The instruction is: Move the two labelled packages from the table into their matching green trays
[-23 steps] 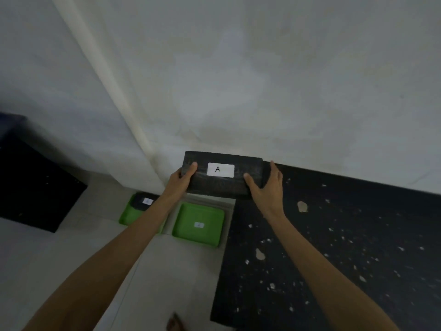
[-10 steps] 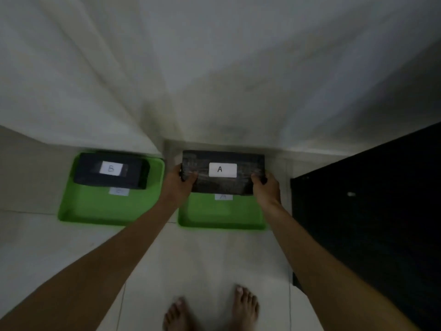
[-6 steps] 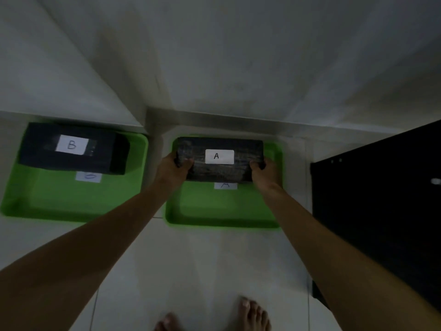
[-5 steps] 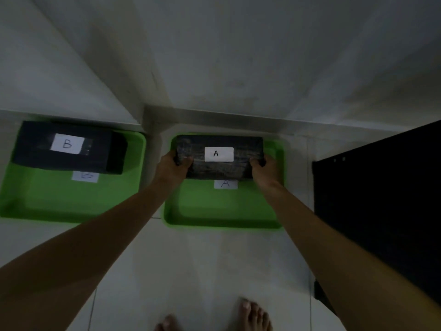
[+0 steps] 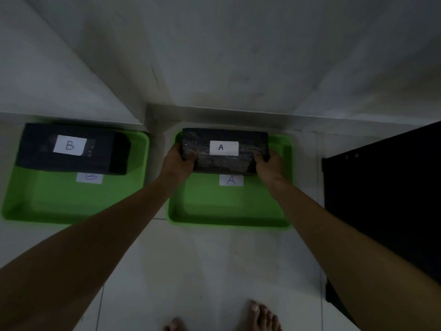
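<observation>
— What have you got there?
— Package A [image 5: 224, 151], my left hand [image 5: 177, 163] and right hand [image 5: 268, 164] clamped on its ends, over the far part of tray A [image 5: 229, 211].
— And B?
— Package B [image 5: 71, 149] lies in tray B [image 5: 59, 204], on the floor [image 5: 202, 271].

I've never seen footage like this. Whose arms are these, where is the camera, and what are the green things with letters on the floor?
There is no machine here: a person wears a camera on the head, looking down at their own arms and bare feet. The left hand and right hand grip the ends of a dark package marked A, at the far end of a green tray also labelled A. Beside it, a second green tray holds a package marked B. Both trays sit on a pale tiled floor.
</observation>
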`<move>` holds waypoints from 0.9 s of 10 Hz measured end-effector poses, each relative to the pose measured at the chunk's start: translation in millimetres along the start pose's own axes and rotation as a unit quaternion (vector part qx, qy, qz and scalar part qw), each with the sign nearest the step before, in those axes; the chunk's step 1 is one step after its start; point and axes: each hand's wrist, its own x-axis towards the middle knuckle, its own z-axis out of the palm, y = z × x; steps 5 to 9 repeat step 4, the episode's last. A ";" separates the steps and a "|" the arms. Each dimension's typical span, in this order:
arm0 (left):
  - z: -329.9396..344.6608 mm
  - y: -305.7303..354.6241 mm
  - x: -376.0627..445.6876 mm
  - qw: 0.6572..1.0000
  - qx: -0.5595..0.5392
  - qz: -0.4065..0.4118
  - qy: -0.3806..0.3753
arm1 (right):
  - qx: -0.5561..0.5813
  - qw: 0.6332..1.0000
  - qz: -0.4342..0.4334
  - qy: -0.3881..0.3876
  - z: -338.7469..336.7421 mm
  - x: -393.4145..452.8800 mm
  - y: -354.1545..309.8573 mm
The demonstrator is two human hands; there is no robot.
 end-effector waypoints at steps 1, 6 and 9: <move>-2.5 2.7 2.5 1.000 -0.002 0.000 0.002 | 0.002 1.000 -0.001 -0.007 1.4 1.9 -0.9; -10.0 8.7 -2.1 0.997 -0.025 -0.022 -0.069 | -0.035 0.999 -0.001 -0.022 -0.7 -7.0 -4.1; -10.0 8.7 -2.1 0.997 -0.025 -0.022 -0.069 | -0.035 0.999 -0.001 -0.022 -0.7 -7.0 -4.1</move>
